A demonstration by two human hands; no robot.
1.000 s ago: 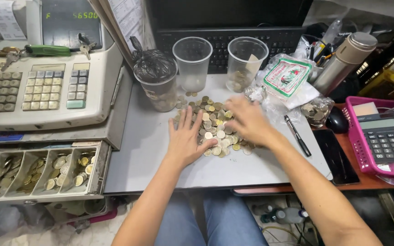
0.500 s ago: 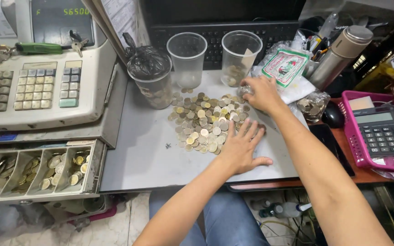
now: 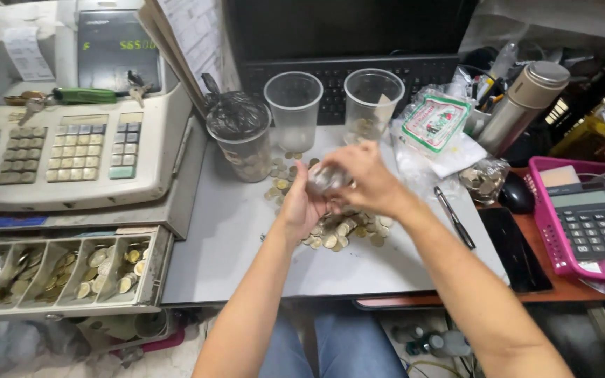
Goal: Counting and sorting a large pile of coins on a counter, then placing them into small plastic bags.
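Nearest the camera, both forearms rise from the lower edge over blue trousers. To the left, an open cash drawer (image 3: 64, 269) shows its compartments filled with sorted coins. The grey work surface (image 3: 246, 252) extends ahead of it.

Above the middle of that surface the two hands meet. The left hand (image 3: 301, 208) is cupped palm up, fingers curled around a small stack of silvery coins (image 3: 322, 178), blurred in the picture. The right hand (image 3: 364, 176) covers the same stack from above and to the right, its fingers pinched on it. Both hands are thus grasping the stack, which is lifted clear of the surface. Directly beneath and just right of the hands lies a loose pile of coins (image 3: 341, 231), with a few strays spreading toward the cups.

To the right, a black pen (image 3: 454, 217) and a dark phone (image 3: 515, 248) lie on the surface edge; beyond them a pink basket (image 3: 551, 231) holds a calculator (image 3: 593, 218).

Further back stand three clear plastic cups: one lined with a black bag (image 3: 238, 140) and part filled with coins, an empty cup (image 3: 293, 108), and a third cup (image 3: 373, 101) with some coins at the bottom. At far left sits the cash register (image 3: 71, 150), and at far right a metal flask (image 3: 523, 105)
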